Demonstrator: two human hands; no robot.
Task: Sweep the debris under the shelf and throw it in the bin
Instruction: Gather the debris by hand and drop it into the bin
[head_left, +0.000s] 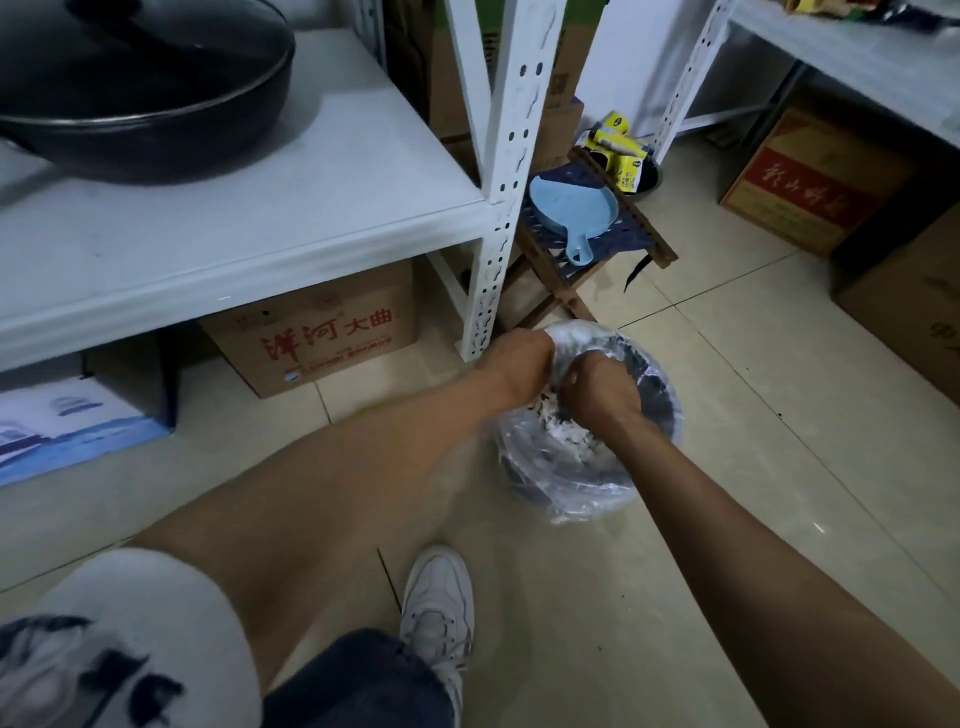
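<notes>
My left hand and right hand are both closing on the clear liner at the far rim of the bin, which is standing upright on the floor beside the shelf post, mouth opening upward. White and dark debris is lying inside. A carton under the shelf is reading "洋河大曲".

Left hand, right hand clenched together

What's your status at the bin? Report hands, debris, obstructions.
Left hand and right hand both over the bin, gripping its plastic liner. White debris inside. Dustpan parked on the stool. Nothing blocking.
</notes>
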